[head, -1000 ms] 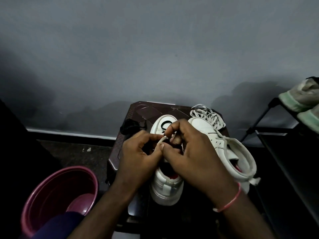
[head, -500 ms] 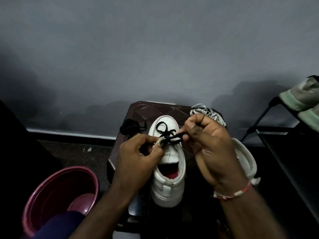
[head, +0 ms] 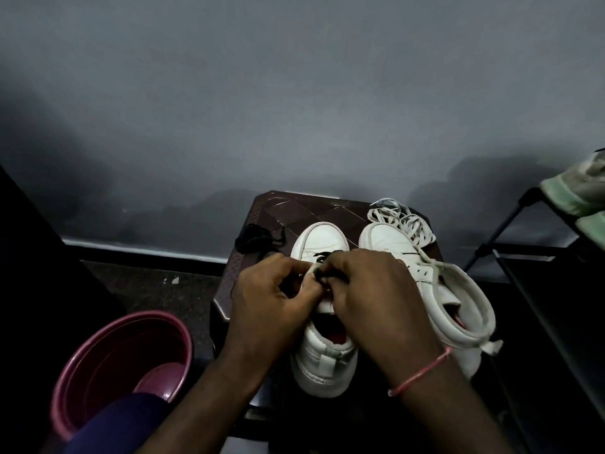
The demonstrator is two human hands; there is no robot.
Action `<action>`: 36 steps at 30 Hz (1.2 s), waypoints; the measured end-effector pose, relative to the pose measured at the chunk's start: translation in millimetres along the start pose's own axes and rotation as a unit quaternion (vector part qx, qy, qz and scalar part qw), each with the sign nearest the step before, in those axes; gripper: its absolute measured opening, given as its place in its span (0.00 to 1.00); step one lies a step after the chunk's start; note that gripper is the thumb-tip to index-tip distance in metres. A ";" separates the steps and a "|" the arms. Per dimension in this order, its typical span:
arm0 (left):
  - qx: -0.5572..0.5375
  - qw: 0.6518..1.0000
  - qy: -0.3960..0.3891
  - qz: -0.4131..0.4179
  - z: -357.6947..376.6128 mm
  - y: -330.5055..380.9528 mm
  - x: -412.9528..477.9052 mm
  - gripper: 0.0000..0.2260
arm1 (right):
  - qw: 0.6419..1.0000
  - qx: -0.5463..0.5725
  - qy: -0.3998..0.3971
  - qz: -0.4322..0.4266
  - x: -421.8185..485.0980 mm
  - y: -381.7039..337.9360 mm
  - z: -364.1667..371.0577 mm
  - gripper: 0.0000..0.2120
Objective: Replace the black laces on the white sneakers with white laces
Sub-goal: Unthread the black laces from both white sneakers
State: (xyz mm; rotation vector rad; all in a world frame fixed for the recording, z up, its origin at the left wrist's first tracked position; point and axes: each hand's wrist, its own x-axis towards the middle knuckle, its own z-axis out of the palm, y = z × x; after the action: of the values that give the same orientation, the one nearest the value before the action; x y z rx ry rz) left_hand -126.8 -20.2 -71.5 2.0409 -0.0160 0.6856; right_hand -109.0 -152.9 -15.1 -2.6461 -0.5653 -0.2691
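Two white sneakers are set side by side on a dark brown stool, toes toward the grey wall.

- Left sneaker: upright, heel toward the camera, red lining seen in the opening. Both hands are placed over its eyelet area.
- Left hand: fingers curled, with thumb and forefinger pinched on a white edge of the upper by the eyelets.
- Right hand: fingers clenched round the black lace. The lace is seen threaded across the front eyelets just ahead of the knuckles. The rest of it is hidden under the hands.
- Right sneaker: just beside the left one, collar tilted outward. A white strand is run across its upper.
- White laces: piled loosely at the far right corner of the stool, against the right sneaker's toe.
- Loose black lace bundle: laid on the stool, left of the left sneaker's toe and apart from it.
- Pink thread band: worn on the right wrist.
- Maroon basin: on the floor, left of the stool.
- Black metal rack: at the right, with pale green shoes on top.
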 end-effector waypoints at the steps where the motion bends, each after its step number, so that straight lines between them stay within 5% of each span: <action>1: -0.007 1.000 0.005 -0.010 -1.5 0.2 0.2 0.04 | 0.996 0.092 0.006 0.001 1.9 4.5 4.0 0.06; 3: -0.027 0.999 0.019 -0.034 -2.7 -0.1 1.1 0.04 | 0.932 0.356 0.030 0.061 3.3 10.7 10.0 0.06; 6: -0.051 0.996 0.021 -0.072 -0.8 0.5 2.7 0.04 | 0.695 0.695 0.062 0.174 2.6 14.4 8.7 0.06; 7: -0.050 0.996 0.019 -0.077 0.4 0.3 2.8 0.04 | 0.666 0.722 0.059 0.179 2.3 15.1 6.5 0.05; 8: -0.045 0.996 0.019 -0.081 0.6 -0.3 2.6 0.04 | 0.693 0.699 0.048 0.168 2.4 16.2 3.1 0.05; 11: -0.039 0.997 0.011 -0.072 -0.3 -1.2 1.6 0.04 | 0.917 0.392 0.020 0.069 0.3 18.2 -6.6 0.05; 13: -0.055 0.996 -0.003 -0.070 -1.8 -0.7 1.2 0.10 | 0.983 0.181 0.006 0.023 -1.1 20.5 -7.9 0.16; 15: -0.061 0.996 -0.015 -0.064 -2.8 -1.3 0.5 0.13 | 0.998 0.067 0.001 0.008 -2.3 17.2 -5.7 0.20; 23: -0.047 0.995 -0.064 -0.061 -1.7 0.2 1.4 0.07 | 0.996 0.017 0.081 -0.017 9.3 20.3 25.5 0.07; 26: -0.012 0.996 -0.064 -0.066 -2.0 0.9 2.5 0.05 | 0.964 0.214 0.156 0.020 10.5 16.5 29.2 0.09; 27: -0.012 0.995 -0.063 -0.070 -1.9 1.4 2.5 0.05 | 0.905 0.380 0.173 0.074 12.2 15.8 23.7 0.10; 29: -0.026 0.995 -0.059 -0.079 0.2 1.2 2.2 0.04 | 0.711 0.668 0.161 0.153 15.7 15.4 6.7 0.10; 30: -0.032 0.995 -0.054 -0.083 1.6 0.5 1.9 0.05 | 0.646 0.732 0.144 0.161 16.1 17.1 -0.3 0.10; 31: -0.038 0.994 -0.048 -0.087 2.4 -0.4 1.8 0.07 | 0.641 0.740 0.124 0.161 16.9 18.9 -3.8 0.10; 32: -0.044 0.994 -0.044 -0.092 3.4 -1.6 1.5 0.08 | 0.686 0.702 0.109 0.157 15.7 20.3 -5.1 0.10; 35: -0.070 0.992 -0.049 -0.093 3.4 -3.4 0.6 0.08 | 0.919 0.373 0.110 0.063 10.0 20.7 4.2 0.06; 36: -0.080 0.991 -0.055 -0.091 3.0 -3.6 0.0 0.08 | 0.956 0.270 0.113 0.021 8.5 19.7 7.0 0.04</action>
State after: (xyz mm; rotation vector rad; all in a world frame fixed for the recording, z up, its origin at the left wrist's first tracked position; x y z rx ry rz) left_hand -124.4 -20.6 -75.6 1.8959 0.0493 0.4445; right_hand -92.2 -163.3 -26.1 -2.0621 -0.4316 -0.3440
